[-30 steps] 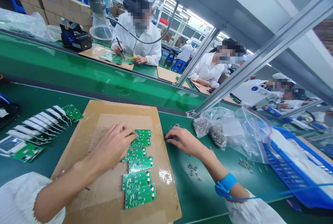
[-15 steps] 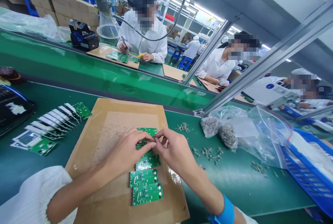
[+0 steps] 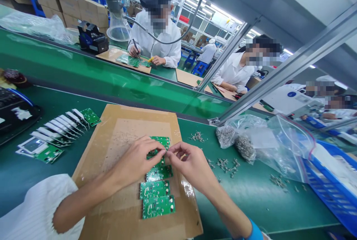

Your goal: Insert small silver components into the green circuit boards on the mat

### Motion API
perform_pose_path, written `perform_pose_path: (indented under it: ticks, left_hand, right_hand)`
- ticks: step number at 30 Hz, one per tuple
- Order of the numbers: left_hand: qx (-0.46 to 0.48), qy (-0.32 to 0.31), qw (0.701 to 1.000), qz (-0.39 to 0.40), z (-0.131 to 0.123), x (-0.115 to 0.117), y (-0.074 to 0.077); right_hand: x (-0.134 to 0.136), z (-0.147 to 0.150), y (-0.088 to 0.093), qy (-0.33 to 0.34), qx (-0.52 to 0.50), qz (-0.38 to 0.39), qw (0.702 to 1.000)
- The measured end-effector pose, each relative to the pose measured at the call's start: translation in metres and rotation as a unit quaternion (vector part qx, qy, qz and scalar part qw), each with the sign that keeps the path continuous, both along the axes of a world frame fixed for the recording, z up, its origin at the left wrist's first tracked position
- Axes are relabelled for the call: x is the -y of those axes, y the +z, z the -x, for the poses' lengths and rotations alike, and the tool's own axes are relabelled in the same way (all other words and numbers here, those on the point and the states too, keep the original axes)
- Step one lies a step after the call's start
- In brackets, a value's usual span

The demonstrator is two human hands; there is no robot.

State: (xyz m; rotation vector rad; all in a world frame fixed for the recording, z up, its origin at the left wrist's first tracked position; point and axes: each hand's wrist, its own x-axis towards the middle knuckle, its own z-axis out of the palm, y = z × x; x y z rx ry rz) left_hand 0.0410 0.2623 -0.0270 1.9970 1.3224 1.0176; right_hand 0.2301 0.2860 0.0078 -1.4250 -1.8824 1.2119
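A column of several green circuit boards (image 3: 158, 207) lies on a brown cardboard sheet (image 3: 117, 210). Over the upper boards, my left hand (image 3: 145, 154) and my right hand (image 3: 188, 160) meet at the fingertips. Both are closed in a pinch, with thumb and forefinger together. Whatever sits between the fingertips is too small to make out. My left hand partly covers an upper board (image 3: 163, 141). To the right of my right hand, small metal parts with leads (image 3: 224, 165) are scattered in loose piles on the green bench.
At left stands a row of boards with white panels (image 3: 60, 125). Clear bags of metal parts (image 3: 245, 147) and a blue basket (image 3: 329, 188) are at right. A metal post (image 3: 231, 61) slants across the bench. Beyond the divider, a co-worker (image 3: 156, 35) handles boards.
My right hand has turned slightly and its forearm has shifted right and down. The left hand stays almost in place, still pinching near the right fingertips. The view has shifted a little.
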Motion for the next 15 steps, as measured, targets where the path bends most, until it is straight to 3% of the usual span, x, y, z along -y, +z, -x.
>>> perform_pose_path:
  ticks: [4,7,10,15]
  left_hand:
    - [-0.003,-0.020,0.998,-0.056,0.000,0.000,0.001]
    - [-0.009,-0.031,0.996,-0.084,0.000,0.001,-0.001]
    - [-0.057,-0.040,0.992,-0.101,0.005,0.000,-0.004]
    - [-0.195,-0.048,0.969,-0.146,0.022,-0.007,-0.010]
  right_hand:
    - [-0.008,-0.005,0.002,0.014,-0.125,0.215,0.968]
    - [-0.012,-0.007,0.000,0.018,-0.172,0.300,0.938]
    - [-0.020,-0.009,-0.006,0.009,-0.164,0.302,0.939]
    - [-0.046,-0.017,-0.015,0.012,-0.026,0.206,0.978]
